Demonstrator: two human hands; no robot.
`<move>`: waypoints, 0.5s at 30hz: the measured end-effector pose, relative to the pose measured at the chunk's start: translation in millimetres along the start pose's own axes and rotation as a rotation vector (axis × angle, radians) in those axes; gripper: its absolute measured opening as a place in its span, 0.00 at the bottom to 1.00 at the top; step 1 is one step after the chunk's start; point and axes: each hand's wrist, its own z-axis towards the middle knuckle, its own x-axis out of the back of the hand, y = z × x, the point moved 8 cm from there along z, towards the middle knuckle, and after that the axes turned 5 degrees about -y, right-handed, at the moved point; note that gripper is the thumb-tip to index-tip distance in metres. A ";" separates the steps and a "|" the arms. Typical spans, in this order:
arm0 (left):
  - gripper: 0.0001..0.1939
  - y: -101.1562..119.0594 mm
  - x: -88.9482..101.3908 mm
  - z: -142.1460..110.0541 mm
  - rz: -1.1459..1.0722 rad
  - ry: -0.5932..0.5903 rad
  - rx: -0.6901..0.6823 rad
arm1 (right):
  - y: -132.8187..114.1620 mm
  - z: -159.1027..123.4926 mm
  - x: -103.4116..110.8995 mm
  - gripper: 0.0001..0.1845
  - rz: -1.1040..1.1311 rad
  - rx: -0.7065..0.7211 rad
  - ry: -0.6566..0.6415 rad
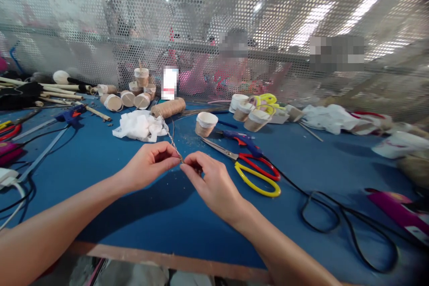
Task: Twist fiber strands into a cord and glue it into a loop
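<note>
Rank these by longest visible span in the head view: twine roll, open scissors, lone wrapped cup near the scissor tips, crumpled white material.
1. Scissors
2. Crumpled white material
3. Twine roll
4. Wrapped cup

The scissors lie partly nearer the camera, which may enlarge them here.

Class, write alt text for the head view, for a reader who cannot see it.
A left hand and a right hand pinch a thin twisted strand over a blue table. Nearby are scissors, a blue glue gun and a small cup.

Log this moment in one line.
both hands: pinching thin twisted strand | right side: red-and-yellow-handled scissors | beyond: brown twine spool
</note>
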 end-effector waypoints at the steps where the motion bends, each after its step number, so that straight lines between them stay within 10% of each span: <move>1: 0.05 0.4 0.1 -0.3 0.009 -0.002 -0.006 | 0.8 0.4 -0.3 0.06 0.030 -0.017 -0.010; 15: 0.06 -1.5 -0.3 -0.1 -0.110 -0.028 0.013 | 14.2 -0.2 -17.7 0.07 0.525 -0.210 -0.186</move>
